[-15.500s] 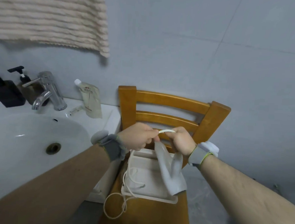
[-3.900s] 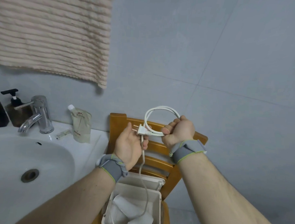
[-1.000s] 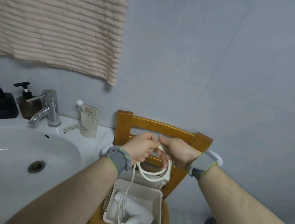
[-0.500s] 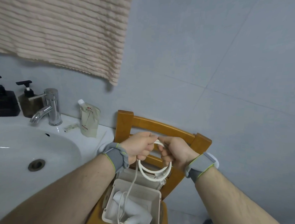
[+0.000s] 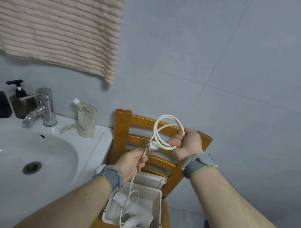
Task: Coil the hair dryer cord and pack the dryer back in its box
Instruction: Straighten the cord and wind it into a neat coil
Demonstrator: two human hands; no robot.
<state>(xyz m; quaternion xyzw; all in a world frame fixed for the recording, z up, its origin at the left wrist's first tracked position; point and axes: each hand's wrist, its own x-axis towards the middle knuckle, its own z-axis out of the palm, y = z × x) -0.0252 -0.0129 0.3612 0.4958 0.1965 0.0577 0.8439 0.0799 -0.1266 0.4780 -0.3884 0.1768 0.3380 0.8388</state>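
Two hands over the wooden chair (image 5: 121,129). Nearest, on its seat, the open box (image 5: 156,209) holds the hair dryer (image 5: 138,215). Above the box, my left hand (image 5: 133,162) pinches the cord (image 5: 135,175) between thumb and fingers. Farther, before the chair's back, my right hand (image 5: 186,144) is fisted around the coiled loops (image 5: 164,130), plug (image 5: 151,145) beside it

A: What does the right hand (image 5: 186,143) hold?

B: It is closed around the coiled cord (image 5: 164,130), and the plug (image 5: 152,145) sticks out to the left.

A: And the left hand (image 5: 132,162)?

B: It pinches the straight part of the cord, which goes down to the hair dryer (image 5: 135,215) (it lies inside the open box (image 5: 156,210)). The box stands on the wooden chair (image 5: 122,130), beside the sink (image 5: 58,154).
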